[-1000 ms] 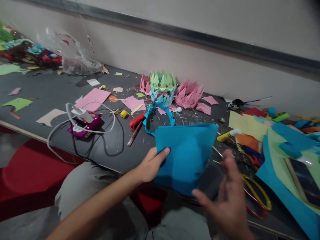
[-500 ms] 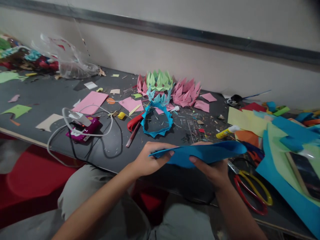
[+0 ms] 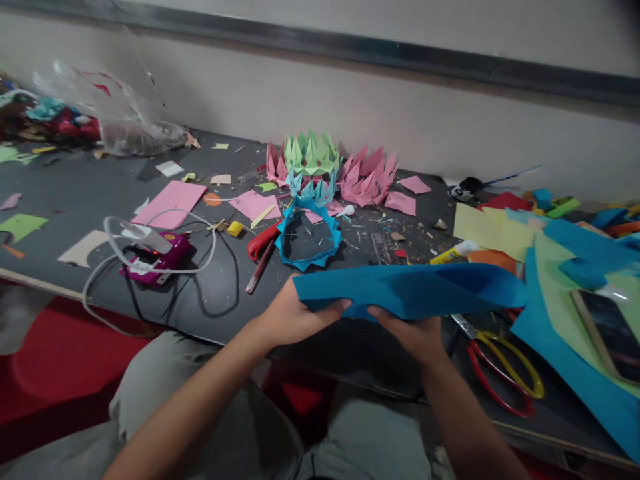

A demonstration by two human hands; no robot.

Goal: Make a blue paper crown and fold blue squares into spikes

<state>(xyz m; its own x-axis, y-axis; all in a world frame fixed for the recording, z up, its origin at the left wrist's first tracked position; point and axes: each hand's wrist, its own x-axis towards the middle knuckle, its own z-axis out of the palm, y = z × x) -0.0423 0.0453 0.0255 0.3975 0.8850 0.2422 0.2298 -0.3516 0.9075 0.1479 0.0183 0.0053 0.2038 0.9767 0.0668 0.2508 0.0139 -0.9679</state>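
A sheet of blue paper (image 3: 380,288), bent over on itself with a loose curl at its right end, is held up above the table's front edge. My left hand (image 3: 295,317) pinches its left part, thumb on the near side. My right hand (image 3: 413,333) grips the lower middle, its thumb close to the left thumb; the other fingers are hidden behind the paper. Just beyond lies a blue pointed paper ring (image 3: 333,250). Behind it stand a light blue paper crown (image 3: 315,189), a green one (image 3: 313,155) and pink ones (image 3: 367,175).
Scissors with red and yellow handles (image 3: 505,367) lie right of my right hand. Beyond are a phone (image 3: 607,333) on coloured sheets and a glue stick (image 3: 453,252). A purple device with cables (image 3: 160,257), a red-handled cutter (image 3: 263,241) and pink paper (image 3: 170,203) lie left.
The blue paper has turned so more of its broad face shows, and its curled end reaches further right. Both hands still hold it, thumbs nearer each other. The view has shifted slightly.
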